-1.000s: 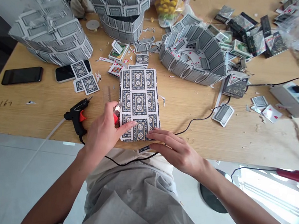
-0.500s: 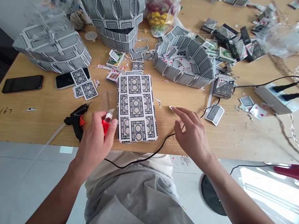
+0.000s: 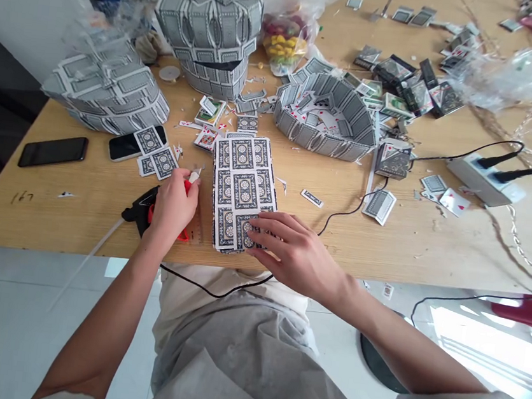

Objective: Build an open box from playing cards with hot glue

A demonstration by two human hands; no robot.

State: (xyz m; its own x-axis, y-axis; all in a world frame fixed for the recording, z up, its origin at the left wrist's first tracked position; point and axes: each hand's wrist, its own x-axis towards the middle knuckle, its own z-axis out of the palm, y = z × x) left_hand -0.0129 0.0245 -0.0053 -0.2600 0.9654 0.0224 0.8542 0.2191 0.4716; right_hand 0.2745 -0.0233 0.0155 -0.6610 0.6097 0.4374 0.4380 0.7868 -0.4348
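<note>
My left hand (image 3: 175, 205) is closed around a red utility knife (image 3: 189, 185), low over the table. Its fingers hide much of the knife. Just left of that hand lies a black hot glue gun (image 3: 138, 212) with a long glue stick in its back. My right hand (image 3: 292, 247) rests with fingers spread on the lower right of a rectangular block covered in playing cards (image 3: 244, 187), backs up. A clear ruler (image 3: 199, 227) lies between my left hand and the block. Right of the block, a small cut piece of card (image 3: 312, 198) lies flat.
Behind stand a heart-shaped card box (image 3: 325, 139), a tall card-built box (image 3: 209, 20) and a lidded one (image 3: 109, 95). A phone (image 3: 53, 151) lies at left, a power strip (image 3: 484, 179) at right. A black cord (image 3: 216, 295) hangs over the table's front edge.
My right hand has let go of the small card piece, leaving it on the table, and moved left onto the card-covered block. My left hand has lowered the knife beside the glue gun.
</note>
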